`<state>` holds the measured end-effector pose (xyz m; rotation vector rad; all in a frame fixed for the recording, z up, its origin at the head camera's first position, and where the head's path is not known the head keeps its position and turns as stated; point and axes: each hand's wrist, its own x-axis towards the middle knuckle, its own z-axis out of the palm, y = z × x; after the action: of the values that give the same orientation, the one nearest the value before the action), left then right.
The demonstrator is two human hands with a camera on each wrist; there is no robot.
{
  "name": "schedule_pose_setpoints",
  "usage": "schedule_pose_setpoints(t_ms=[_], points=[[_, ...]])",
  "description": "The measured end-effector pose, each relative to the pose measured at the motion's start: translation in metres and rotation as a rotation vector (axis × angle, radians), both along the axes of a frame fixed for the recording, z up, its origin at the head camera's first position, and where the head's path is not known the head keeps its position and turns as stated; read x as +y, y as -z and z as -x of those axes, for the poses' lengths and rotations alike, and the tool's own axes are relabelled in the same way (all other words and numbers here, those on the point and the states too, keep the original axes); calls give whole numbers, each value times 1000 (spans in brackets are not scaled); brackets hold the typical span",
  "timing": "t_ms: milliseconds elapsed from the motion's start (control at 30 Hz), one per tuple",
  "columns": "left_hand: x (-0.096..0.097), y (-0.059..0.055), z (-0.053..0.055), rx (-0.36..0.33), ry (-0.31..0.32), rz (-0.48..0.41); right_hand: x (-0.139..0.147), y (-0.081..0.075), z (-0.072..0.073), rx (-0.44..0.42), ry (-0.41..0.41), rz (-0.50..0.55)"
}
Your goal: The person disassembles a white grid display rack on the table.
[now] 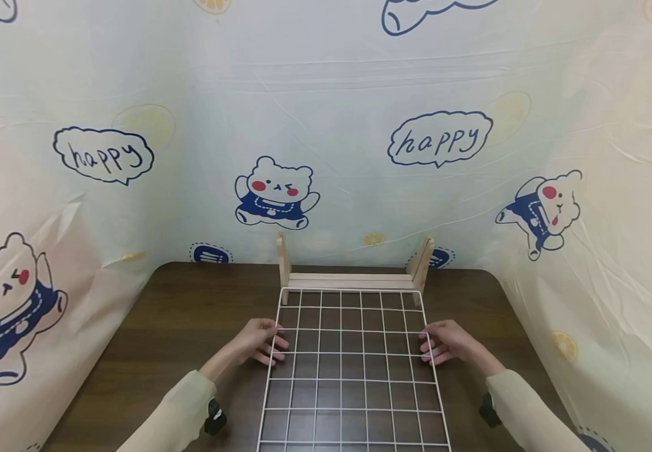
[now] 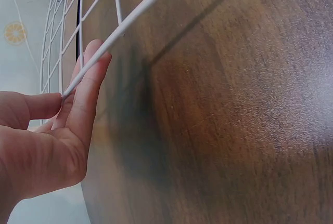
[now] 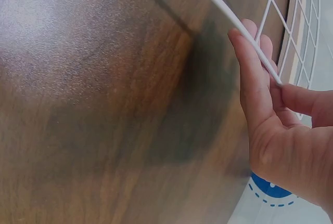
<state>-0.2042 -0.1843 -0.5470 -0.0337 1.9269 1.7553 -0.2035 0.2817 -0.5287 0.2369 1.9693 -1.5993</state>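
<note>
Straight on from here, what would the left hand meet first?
Beneath the wire grid it pinches, the left hand would probably meet the right hand opposite; depth above the table is unclear.

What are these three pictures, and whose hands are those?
There's no robot here, just a person using two bare hands. The wide picture comes from a camera on the person's head, looking forward and down. The two close ones come from a camera on each wrist, each watching one hand.

The left hand and right hand pinch opposite edges of a white wire grid, with those edges held above the brown table. A pale wooden stand sits on the table's far side. Behind is a cloth printed with bears.
</note>
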Motion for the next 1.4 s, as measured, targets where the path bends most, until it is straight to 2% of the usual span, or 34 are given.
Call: schedule_pose_setpoints(t_ms=[733, 1033, 1400], points=[[-1, 12, -6, -23, 18, 30, -2, 12, -8, -15, -32, -13], [0, 15, -10, -21, -3, 50, -3, 12, -12, -15, -28, -11], [2, 15, -12, 30, -20, 48, -2, 13, -13, 8, -40, 5]])
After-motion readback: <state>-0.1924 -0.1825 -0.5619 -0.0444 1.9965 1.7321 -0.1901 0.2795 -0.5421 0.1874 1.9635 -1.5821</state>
